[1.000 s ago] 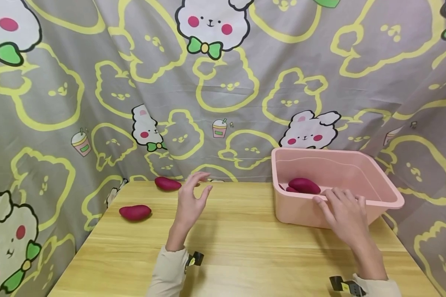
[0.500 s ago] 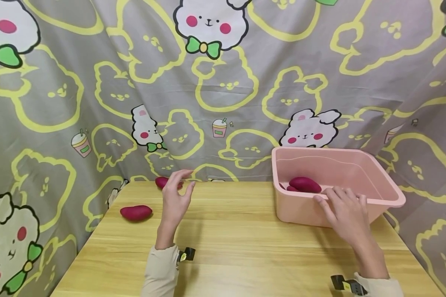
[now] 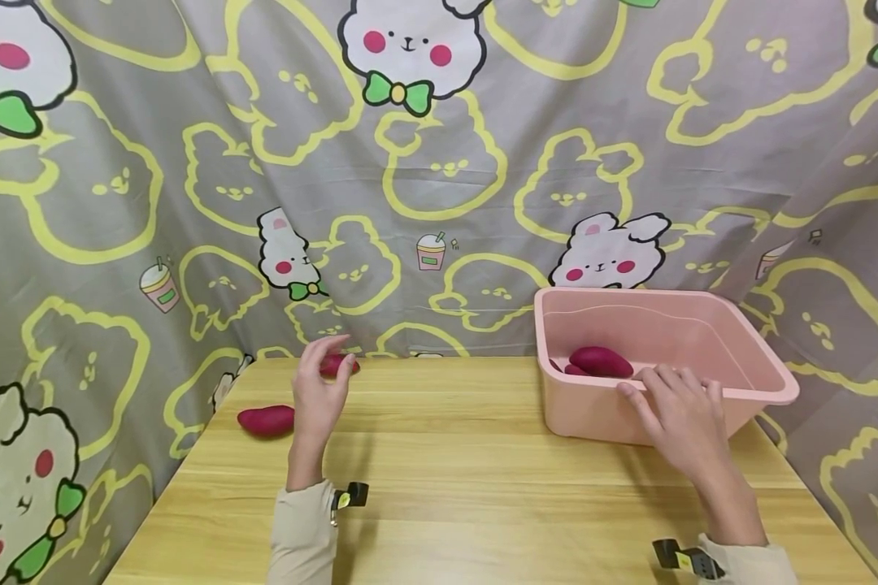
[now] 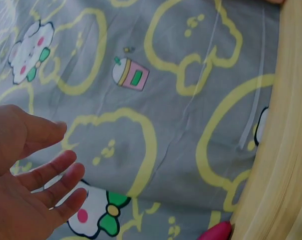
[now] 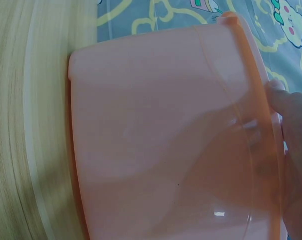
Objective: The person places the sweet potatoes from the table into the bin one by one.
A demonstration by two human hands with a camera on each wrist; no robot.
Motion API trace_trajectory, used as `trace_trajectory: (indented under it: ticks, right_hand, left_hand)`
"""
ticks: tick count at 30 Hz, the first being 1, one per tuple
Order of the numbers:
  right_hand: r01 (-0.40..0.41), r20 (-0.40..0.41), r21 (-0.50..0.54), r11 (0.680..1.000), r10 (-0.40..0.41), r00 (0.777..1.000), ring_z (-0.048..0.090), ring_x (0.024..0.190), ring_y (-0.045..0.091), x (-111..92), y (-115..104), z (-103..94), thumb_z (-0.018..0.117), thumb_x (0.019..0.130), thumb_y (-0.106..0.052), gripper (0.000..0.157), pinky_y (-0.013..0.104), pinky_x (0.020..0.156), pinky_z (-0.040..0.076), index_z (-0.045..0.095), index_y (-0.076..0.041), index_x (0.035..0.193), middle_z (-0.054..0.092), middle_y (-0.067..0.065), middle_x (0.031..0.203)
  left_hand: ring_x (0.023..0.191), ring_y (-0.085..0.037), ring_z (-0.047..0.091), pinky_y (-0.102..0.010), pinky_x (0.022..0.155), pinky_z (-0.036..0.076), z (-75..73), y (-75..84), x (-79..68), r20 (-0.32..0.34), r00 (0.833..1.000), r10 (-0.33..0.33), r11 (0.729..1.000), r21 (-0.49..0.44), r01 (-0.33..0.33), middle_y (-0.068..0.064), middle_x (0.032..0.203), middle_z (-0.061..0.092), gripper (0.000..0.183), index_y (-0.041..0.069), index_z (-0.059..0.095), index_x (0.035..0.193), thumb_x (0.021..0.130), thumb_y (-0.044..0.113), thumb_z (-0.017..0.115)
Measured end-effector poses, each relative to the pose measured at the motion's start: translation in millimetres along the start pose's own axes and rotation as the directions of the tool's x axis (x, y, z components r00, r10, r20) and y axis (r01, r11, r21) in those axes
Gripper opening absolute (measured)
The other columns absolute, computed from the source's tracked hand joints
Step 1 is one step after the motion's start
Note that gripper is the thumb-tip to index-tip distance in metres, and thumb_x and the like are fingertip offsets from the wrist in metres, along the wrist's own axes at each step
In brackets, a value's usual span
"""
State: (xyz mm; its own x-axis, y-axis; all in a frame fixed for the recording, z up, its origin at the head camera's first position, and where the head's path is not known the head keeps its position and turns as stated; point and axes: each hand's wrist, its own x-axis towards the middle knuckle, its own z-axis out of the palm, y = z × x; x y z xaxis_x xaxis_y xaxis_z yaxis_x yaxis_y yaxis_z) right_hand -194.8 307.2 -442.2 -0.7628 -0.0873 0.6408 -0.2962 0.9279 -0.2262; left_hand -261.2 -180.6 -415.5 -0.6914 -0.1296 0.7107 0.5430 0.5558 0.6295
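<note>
1. The left hand (image 3: 319, 396) is raised above the left half of the wooden bench (image 3: 439, 487), thumb and fingers parted with a wide gap between them; it holds nothing.
2. The far sweet potato (image 3: 341, 367), purple-red, lies by the far edge of the bench, a little in from the far left corner. From the head camera the left hand covers part of it. In the left wrist view a purple-red end shows low down by the bench's edge, apart from the fingers.
3. The near sweet potato (image 3: 265, 421) lies close to the left edge, nearer the person than the other; its right end is hidden behind the left hand and wrist.
4. The pink tub (image 3: 593, 418) stands upright over the far right corner of the bench.
5. The right hand (image 3: 682, 422) grips the tub's near rim, fingers hooked over it and thumb at the outer side.
6. Inside the tub, towards its left end, lies an upper sweet potato (image 3: 601, 362); other purple-red pieces (image 3: 574, 370) show beside it, too hidden to count.
7. Both arms wear beige sleeves (image 3: 302, 532), with a black wrist device (image 3: 354, 494) at each cuff.
8. Grey cloth (image 3: 483, 211) printed with yellow outlines and white rabbits hangs behind the far edge.
</note>
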Motion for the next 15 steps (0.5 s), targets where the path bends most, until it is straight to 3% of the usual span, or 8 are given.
trace_trajectory:
  ticks: [3, 7, 11, 15]
  right_hand:
    - [-0.001, 0.001, 0.000, 1.000, 0.001, 1.000, 0.053, 0.100, 0.037, -0.2, -0.1, -0.1, 0.065, 0.100, -0.039, 0.026, 0.056, 0.077, 0.027, 0.067, -0.013, 0.102, 0.065, 0.011, 0.101]
    - [-0.006, 0.005, 0.003, 1.000, 0.006, 1.000, 0.053, 0.101, 0.037, -0.2, -0.5, -0.6, 0.065, 0.100, -0.039, 0.025, 0.057, 0.078, 0.027, 0.066, -0.014, 0.102, 0.065, 0.011, 0.102]
    - [-0.009, 0.008, 0.003, 1.000, 0.009, 1.000, 0.053, 0.101, 0.036, 0.0, -1.0, -0.9, 0.064, 0.100, -0.039, 0.025, 0.058, 0.079, 0.027, 0.066, -0.014, 0.102, 0.065, 0.011, 0.103]
    - [-0.004, 0.006, 0.004, 1.000, 0.004, 1.000, 0.052, 0.101, 0.036, -0.3, -0.8, -0.7, 0.065, 0.100, -0.039, 0.026, 0.059, 0.080, 0.028, 0.066, -0.013, 0.103, 0.064, 0.011, 0.102]
  left_hand:
    - [0.107, -0.037, 0.062, -0.035, 0.093, 0.044, -5.6, -3.8, -0.2, -0.002, 1.000, -0.029, 1.000, 0.013, 0.029, -0.017, 0.121, 0.065, 0.030, -0.001, 0.071, 0.120, 0.091, -0.004, 0.074]
    - [0.102, -0.028, 0.061, -0.032, 0.089, 0.043, -12.9, -8.8, -0.2, -0.009, 0.998, -0.068, 0.997, 0.043, 0.068, -0.017, 0.119, 0.065, 0.028, 0.001, 0.071, 0.120, 0.092, -0.001, 0.074]
    - [0.101, -0.024, 0.058, -0.043, 0.091, 0.047, -19.5, -12.0, 0.2, -0.019, 0.995, -0.101, 0.993, 0.061, 0.102, -0.020, 0.118, 0.064, 0.028, 0.001, 0.071, 0.120, 0.092, -0.001, 0.073]
    - [0.106, -0.030, 0.059, -0.053, 0.094, 0.046, -24.6, -14.3, 0.2, -0.031, 0.993, -0.113, 0.990, 0.078, 0.115, -0.021, 0.121, 0.064, 0.029, 0.000, 0.070, 0.121, 0.093, -0.001, 0.072]
